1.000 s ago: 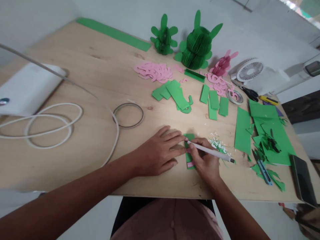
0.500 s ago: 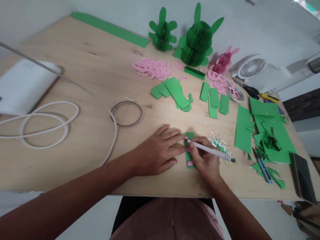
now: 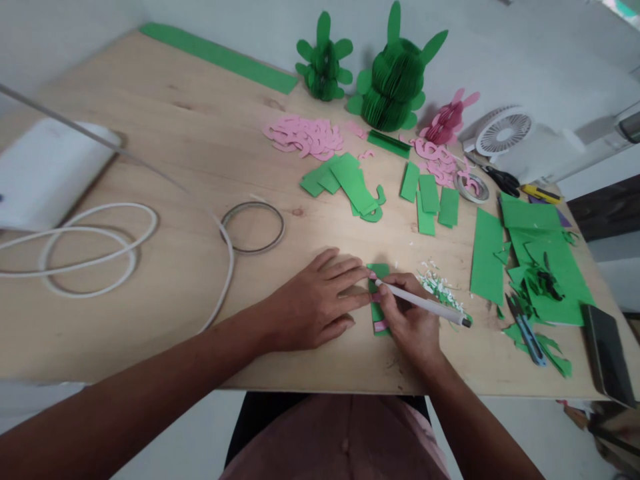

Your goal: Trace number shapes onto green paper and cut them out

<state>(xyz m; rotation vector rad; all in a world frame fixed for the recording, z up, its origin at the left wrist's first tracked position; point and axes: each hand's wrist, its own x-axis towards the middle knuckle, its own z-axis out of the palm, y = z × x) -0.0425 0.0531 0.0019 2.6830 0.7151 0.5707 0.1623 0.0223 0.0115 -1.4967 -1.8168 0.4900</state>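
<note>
My left hand [image 3: 317,303] lies flat with its fingers spread, and its fingertips press on a small green paper strip [image 3: 379,271] near the table's front edge. Closed around a white pen [image 3: 425,303], my right hand [image 3: 413,327] rests at the strip's right side. The pen's tip meets the strip close to my left fingertips. A pink paper piece [image 3: 381,325] shows on the strip's lower end; my hands cover much of the rest. Just right of the pen lies a heap of green and white paper scraps [image 3: 440,288].
Pink cutouts [image 3: 305,137], green rectangles [image 3: 350,180] and green paper figures [image 3: 393,87] stand or lie toward the wall. Blue thread snips [image 3: 527,333], green sheets [image 3: 487,260] and a phone [image 3: 607,353] are on the right. A white cable [image 3: 135,250] coils at left beside a ring [image 3: 253,228].
Both hands, the pen and the strip hold practically the same place. Only the camera view has shifted very slightly.
</note>
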